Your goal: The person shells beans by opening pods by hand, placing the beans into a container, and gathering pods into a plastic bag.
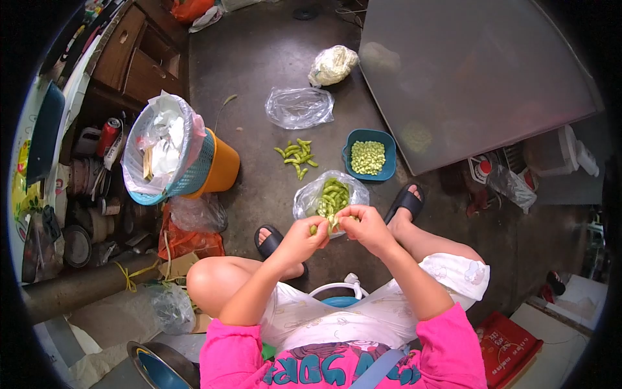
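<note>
My left hand (306,240) and my right hand (364,228) meet over a clear plastic bag (306,202) of green soybean pods (334,194). Both hands are closed, fingertips pinched close together around a pod that is mostly hidden by the fingers. A bit of green also shows within the left fingers. Just beyond the bag, to the right, a blue square basin (350,167) holds shelled pale green beans (368,157). Several loose pods (297,155) lie on the floor to the left of the basin.
An empty-looking clear bag (299,107) and a knotted white bag (334,65) lie farther off. A lined blue basket (146,196) sits by an orange bin (222,165) on the left. A large grey panel (479,78) stands at right. Black sandals (269,241) are on my feet.
</note>
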`<state>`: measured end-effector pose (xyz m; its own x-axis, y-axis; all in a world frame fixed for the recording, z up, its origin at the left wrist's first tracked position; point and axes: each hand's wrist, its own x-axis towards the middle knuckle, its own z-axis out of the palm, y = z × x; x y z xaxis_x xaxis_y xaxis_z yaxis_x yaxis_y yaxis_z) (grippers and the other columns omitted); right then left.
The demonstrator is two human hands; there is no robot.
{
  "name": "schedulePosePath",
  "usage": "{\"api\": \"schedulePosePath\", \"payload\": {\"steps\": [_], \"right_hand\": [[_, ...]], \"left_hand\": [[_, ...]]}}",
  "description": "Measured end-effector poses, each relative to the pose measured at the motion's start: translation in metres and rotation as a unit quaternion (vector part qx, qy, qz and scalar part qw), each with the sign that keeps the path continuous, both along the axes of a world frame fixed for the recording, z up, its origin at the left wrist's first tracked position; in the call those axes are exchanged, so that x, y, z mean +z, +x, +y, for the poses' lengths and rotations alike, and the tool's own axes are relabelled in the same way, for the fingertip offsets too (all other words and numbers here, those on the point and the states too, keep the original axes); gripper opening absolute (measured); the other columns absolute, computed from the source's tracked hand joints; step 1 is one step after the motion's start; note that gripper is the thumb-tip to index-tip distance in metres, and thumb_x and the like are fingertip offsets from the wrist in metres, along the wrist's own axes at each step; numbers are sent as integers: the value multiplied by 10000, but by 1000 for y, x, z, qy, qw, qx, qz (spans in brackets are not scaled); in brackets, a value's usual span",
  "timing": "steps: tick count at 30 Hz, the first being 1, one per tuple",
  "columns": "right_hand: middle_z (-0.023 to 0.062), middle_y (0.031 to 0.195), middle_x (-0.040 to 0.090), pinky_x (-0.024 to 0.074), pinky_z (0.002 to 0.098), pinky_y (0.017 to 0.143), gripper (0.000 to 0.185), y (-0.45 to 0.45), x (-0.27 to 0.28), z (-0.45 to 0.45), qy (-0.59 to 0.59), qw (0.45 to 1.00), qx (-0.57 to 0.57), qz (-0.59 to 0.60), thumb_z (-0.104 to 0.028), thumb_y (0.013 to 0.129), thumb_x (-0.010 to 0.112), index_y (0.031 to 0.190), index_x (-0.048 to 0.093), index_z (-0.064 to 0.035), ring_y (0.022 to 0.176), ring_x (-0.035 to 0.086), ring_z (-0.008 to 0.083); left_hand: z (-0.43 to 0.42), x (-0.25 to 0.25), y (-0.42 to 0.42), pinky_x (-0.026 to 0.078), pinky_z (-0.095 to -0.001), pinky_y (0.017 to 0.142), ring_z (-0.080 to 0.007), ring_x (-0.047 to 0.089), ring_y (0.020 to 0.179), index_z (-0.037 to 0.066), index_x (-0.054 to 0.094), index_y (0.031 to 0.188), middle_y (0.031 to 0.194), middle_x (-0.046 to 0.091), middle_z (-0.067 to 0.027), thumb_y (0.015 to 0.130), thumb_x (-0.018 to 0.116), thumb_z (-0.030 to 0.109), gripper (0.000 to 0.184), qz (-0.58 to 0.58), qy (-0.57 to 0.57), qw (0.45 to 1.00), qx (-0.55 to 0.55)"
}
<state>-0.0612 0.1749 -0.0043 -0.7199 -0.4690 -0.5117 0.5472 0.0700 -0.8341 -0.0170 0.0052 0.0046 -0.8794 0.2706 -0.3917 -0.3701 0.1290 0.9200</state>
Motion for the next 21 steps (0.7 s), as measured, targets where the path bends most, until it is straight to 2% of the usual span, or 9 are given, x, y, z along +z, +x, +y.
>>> {"api": "schedulePosePath", "payload": {"steps": [2,3,5,6,9,12,14,17,21], "right_hand": [[3,679,586,390,191,493,191,2,-6,-2,-5,1000,-19,2,-184,750,638,824,609,-10,565,485,38],[3,680,584,396,193,503,209,3,-6,-3,21,999,-1,48,-194,745,651,827,608,-7,574,487,40],[2,682,580,407,197,523,247,4,-7,-4,73,987,36,139,-216,735,676,831,607,0,591,491,43],[2,683,578,412,199,530,251,4,-7,-5,68,988,33,133,-213,729,683,832,607,2,596,495,45],[1,684,576,422,203,544,253,2,-6,-4,55,992,33,108,-201,719,692,835,608,7,611,504,48],[12,684,584,432,210,551,230,-1,0,-2,57,993,48,90,-179,717,680,833,614,9,615,517,53],[36,681,596,441,219,557,216,-1,2,-2,69,991,52,100,-163,704,672,821,620,11,611,533,64],[104,692,612,459,247,571,200,1,11,-3,169,954,81,236,-140,666,652,794,626,12,601,577,125],[162,712,602,472,308,585,201,5,6,-4,180,933,70,303,-134,636,632,774,624,12,626,599,233]], "left_hand": [[1,0,2,354,-236,473,-85,437,498,7,569,822,556,502,-28,882,442,164,211,60,-103,993,-1],[1,1,2,367,-245,483,-93,451,504,6,571,812,558,511,-37,871,458,154,194,89,-154,984,-2],[1,0,4,383,-267,500,-113,465,513,5,571,812,568,523,-64,859,469,148,182,149,-190,970,-10],[2,0,5,391,-278,509,-123,472,518,5,571,812,573,529,-77,853,474,145,176,179,-207,962,-15],[2,5,5,392,-302,513,-164,480,514,3,569,834,591,538,-118,850,478,144,169,157,-162,974,-10],[-2,6,2,393,-321,520,-199,491,520,1,569,846,613,544,-152,843,484,141,163,86,-129,988,-24],[-1,6,2,393,-330,521,-250,488,519,2,564,832,621,541,-167,838,488,144,162,97,-153,983,-35],[3,11,2,397,-354,530,-322,489,542,4,557,808,634,535,-187,831,492,146,158,131,-204,968,-59],[8,10,5,400,-396,549,-390,490,604,10,550,780,655,527,-210,815,500,142,146,160,-239,955,-67]]}}
